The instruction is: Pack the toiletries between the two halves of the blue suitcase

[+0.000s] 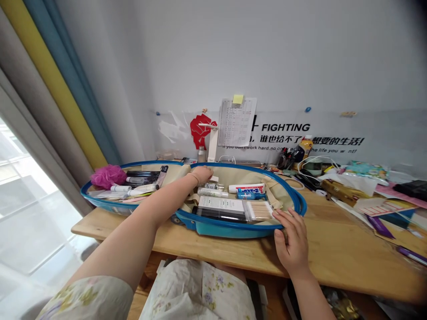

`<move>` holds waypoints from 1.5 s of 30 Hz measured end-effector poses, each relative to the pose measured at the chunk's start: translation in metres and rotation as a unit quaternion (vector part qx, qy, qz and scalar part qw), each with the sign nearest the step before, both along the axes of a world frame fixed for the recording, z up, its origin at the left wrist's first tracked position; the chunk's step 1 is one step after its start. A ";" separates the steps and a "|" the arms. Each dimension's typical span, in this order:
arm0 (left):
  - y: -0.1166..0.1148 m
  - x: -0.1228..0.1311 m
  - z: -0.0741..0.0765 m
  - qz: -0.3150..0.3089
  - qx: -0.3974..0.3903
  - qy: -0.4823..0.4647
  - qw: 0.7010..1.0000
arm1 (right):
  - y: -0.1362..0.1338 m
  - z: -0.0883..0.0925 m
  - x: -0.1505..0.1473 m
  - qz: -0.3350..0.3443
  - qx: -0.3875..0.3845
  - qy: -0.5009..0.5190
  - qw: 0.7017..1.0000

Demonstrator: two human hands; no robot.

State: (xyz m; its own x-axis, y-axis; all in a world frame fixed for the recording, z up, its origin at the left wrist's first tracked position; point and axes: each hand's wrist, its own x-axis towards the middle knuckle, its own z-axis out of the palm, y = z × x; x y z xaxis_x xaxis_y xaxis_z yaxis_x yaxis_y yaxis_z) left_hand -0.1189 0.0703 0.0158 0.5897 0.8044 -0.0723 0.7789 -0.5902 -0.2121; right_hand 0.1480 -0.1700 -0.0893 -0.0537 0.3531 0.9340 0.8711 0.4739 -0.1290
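Blue hard-shell suitcase (213, 229) lies open on a pale wooden bench (336, 249), its beige-lined half packed with toiletries; the person's left hand (202, 174) reaches across the middle of the case, fingers loosely curled and palm down, pinching nothing; the right hand (292, 238) sits at the near blue rim towards the right end, fingers spread, with the fingertips touching the edge; just below the left hand lie small clear bottles (213, 186); to their right are a white toothpaste tube (247, 188) and a small blue bottle (251, 195); nearer the right hand, a packet of cotton swabs (258, 211) lies beside a white-and-black box (220, 209); a pink bath puff (107, 176) fills the case's left end; white cables (315, 165) and papers (383, 205) crowd the bench beyond the right rim; a printed sheet (237, 122) hangs on the wall above.
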 end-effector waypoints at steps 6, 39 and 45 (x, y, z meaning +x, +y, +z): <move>-0.002 0.001 -0.004 -0.005 -0.042 -0.015 0.999 | -0.001 0.002 0.001 -0.009 -0.007 -0.016 1.000; -0.037 -0.262 0.009 0.230 -0.158 -0.095 0.955 | 0.004 0.003 0.004 0.004 0.019 -0.025 0.999; -0.032 -0.263 0.008 0.208 -0.188 -0.077 0.957 | 0.003 -0.001 0.007 -0.007 0.001 -0.028 1.000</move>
